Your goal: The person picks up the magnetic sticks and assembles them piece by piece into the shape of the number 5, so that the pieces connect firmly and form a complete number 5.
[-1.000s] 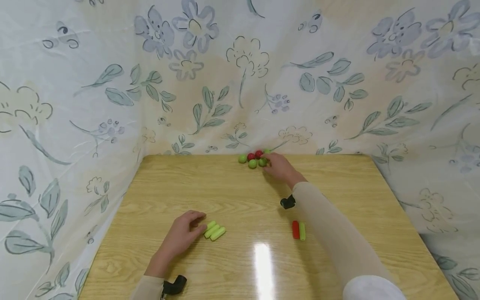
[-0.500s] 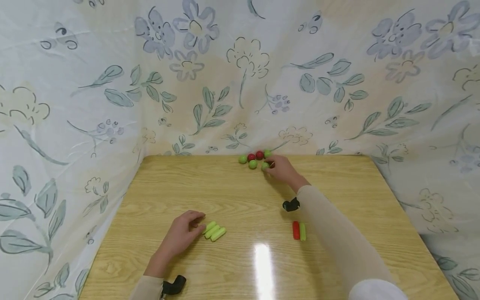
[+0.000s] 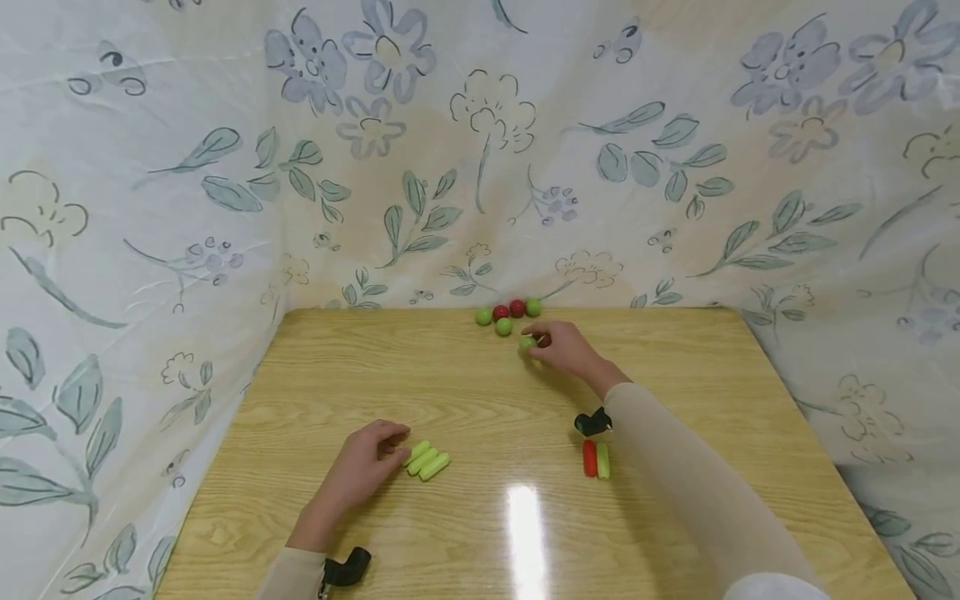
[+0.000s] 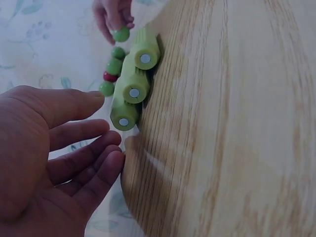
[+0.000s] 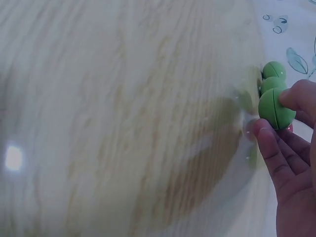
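The right hand pinches a green ball between thumb and fingers, in front of the other balls at the table's back edge. In the right wrist view this ball has a seam round it, and the right hand grips its side. The left hand rests with relaxed fingers beside several light-green sticks lying side by side. In the left wrist view the left hand holds nothing, and the sticks show round silvery spots on their ends.
Near the back edge lie two red balls, with green balls about them. A red stick and a green stick lie together below the right forearm. Floral cloth rises behind the wooden table.
The right hand has drawn one green ball from the group at the back, toward the table's front. The left hand has stayed beside the light-green sticks.
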### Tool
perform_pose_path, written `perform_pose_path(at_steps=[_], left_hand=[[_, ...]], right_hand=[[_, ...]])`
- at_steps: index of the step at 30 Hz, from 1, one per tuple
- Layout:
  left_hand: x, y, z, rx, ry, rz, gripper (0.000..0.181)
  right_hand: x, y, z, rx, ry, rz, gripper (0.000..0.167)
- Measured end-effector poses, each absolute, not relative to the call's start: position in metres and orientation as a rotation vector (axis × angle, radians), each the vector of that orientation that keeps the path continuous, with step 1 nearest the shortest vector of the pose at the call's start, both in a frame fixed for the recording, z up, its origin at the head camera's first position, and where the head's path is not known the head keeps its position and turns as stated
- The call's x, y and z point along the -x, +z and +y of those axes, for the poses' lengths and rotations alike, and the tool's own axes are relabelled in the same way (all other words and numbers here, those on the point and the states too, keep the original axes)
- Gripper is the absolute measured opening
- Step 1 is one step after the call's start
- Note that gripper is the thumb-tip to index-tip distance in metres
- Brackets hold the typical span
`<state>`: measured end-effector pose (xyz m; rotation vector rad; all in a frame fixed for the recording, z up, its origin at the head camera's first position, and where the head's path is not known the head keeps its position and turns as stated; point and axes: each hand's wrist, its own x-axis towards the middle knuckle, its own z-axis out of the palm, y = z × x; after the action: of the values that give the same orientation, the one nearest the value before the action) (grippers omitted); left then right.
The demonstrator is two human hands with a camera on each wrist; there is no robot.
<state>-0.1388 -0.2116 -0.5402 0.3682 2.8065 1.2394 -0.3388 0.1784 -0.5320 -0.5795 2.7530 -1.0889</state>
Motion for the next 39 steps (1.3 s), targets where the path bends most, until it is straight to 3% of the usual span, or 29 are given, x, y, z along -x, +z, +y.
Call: perform_pose_path(at_steps=[30, 39], left_hand=[[0.149, -0.537, -0.21, -0.464, 1.122, 2.811, 0.015], [0.161, -0.532, -0.206, -0.554, 0.924, 2.892, 0.018]], right_hand=[[0.33, -0.537, 0.187, 0.558, -1.066, 2.775, 0.033], [0.33, -0.535, 0.184, 0.552, -0.998, 2.796, 0.039]])
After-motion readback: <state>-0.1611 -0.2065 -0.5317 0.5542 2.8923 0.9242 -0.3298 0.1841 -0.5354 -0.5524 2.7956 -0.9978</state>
